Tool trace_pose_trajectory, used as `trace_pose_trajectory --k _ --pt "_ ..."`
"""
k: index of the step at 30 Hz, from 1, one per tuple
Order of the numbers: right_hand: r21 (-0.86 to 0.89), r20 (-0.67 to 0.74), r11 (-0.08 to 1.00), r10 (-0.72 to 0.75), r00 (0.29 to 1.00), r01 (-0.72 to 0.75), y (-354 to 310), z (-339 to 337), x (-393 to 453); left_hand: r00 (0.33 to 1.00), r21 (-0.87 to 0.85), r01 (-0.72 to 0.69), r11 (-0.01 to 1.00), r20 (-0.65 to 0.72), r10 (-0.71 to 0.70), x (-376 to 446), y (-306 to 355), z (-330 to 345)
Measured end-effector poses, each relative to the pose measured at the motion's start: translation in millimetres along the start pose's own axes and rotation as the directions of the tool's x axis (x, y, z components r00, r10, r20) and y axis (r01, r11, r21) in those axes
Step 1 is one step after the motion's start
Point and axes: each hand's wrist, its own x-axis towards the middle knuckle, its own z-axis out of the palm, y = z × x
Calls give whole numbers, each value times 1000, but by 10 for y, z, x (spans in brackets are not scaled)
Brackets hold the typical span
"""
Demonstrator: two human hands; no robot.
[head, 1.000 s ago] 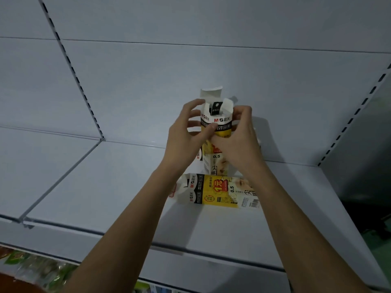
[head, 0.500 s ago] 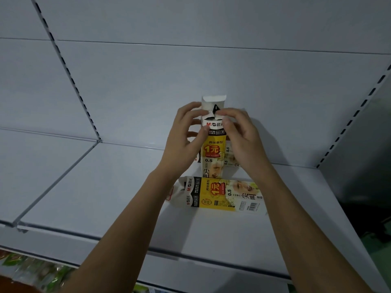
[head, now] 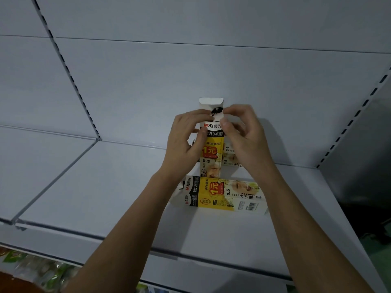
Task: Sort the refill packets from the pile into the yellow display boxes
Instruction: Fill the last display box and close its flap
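Item: yellow display box [head: 211, 149], standing upright at frame centre on the white shelf [head: 105, 187], long axis vertical, top flap [head: 211, 101] raised behind its mouth.
Left hand [head: 186, 142]: curled round the box's left side, fingertips at the opening.
Right hand [head: 243, 134]: pinching a black-and-white refill packet [head: 216, 114] at the mouth; both hands equally near.
Second box [head: 220, 194]: lying flat just below, long axis left to right.
Judgement: the packet goes straight down the upright axis.
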Motion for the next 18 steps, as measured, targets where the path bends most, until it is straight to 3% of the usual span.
trace_pose_trajectory --k 11,18 --pt "-15 31 999 -46 998 46 -234 -11 225 1000 70 -18 997 20 17 8 -65 10" --pt "-30 55 998 -49 997 51 -120 -36 205 990 -116 128 985 -41 -133 -49 -59 62"
